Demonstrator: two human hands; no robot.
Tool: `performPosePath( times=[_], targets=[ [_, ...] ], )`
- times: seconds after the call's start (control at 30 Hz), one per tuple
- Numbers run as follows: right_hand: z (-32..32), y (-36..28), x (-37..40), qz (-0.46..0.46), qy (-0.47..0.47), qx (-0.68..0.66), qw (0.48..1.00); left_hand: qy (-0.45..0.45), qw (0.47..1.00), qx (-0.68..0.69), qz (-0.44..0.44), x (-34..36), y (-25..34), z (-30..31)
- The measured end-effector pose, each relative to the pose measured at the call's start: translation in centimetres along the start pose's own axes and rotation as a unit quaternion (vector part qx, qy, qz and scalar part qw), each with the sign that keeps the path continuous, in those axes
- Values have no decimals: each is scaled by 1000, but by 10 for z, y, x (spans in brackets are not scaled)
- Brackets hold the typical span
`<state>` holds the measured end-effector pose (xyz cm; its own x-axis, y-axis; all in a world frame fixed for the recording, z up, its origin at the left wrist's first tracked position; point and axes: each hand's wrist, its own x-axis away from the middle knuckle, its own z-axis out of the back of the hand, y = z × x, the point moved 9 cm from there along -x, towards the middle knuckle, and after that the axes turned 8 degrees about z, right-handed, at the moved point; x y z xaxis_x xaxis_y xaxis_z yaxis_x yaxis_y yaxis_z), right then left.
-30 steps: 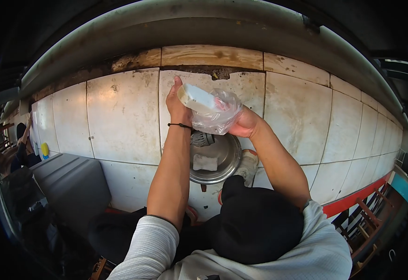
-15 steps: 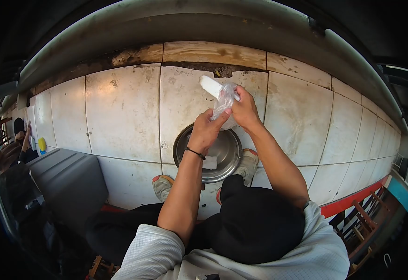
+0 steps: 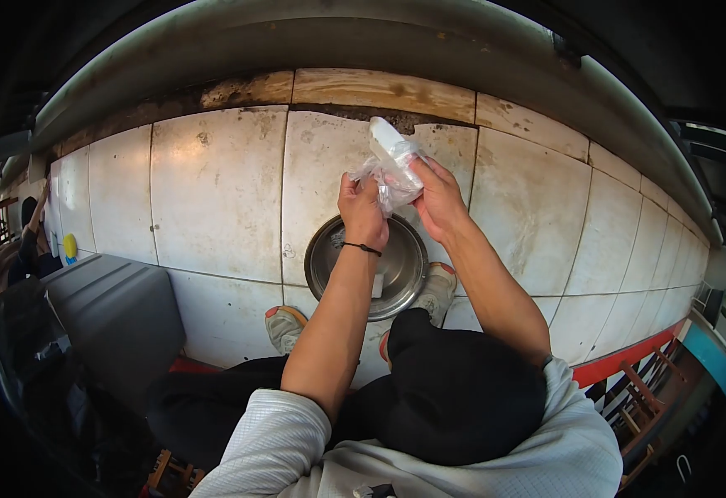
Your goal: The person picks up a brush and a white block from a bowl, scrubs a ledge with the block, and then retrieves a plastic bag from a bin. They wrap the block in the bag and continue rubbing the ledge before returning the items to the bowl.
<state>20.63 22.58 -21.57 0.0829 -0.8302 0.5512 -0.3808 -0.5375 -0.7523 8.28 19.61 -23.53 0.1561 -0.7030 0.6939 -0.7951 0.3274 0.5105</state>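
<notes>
As left grip (image 3: 363, 219) pinches bag (image 3: 393, 196), right grip (image 3: 442, 199) clasps bar (image 3: 385, 135), long axis forward-left

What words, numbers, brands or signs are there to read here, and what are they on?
There are none that I can read.
I can make out no lettering on the clear plastic bag, the white piece in it, the metal basin or the grey box.
</notes>
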Motion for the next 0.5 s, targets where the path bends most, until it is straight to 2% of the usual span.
performPosePath(
  times=[0.1,0.13,0.17,0.2,0.23,0.33,0.37,0.47,0.5],
  targets=[
    [-3,-1,5,-13,2,-34,999,-4,998,60,21,20,12,-2],
    [-4,-1,6,-16,3,-47,999,19,984,-131,-121,33,40,-3],
    [-2,-2,5,-8,5,-36,999,41,913,-316,-256,54,61,-13],
    [-1,-3,3,0,7,-25,1000,61,789,-483,-375,77,73,-31],
    [-1,-4,2,7,7,-14,1000,61,676,-585,-444,98,74,-57],
    [-8,-5,5,-1,13,-30,999,18,743,-571,-349,67,33,-40],
    [-15,-8,5,-2,-2,-48,999,54,802,-522,-285,51,24,-21],
    [-19,-11,9,-6,-15,-67,998,-9,869,-492,-48,30,1,-9],
    [-17,-11,8,-5,-7,-53,999,-15,918,-395,-27,27,-4,-4]
  ],
)
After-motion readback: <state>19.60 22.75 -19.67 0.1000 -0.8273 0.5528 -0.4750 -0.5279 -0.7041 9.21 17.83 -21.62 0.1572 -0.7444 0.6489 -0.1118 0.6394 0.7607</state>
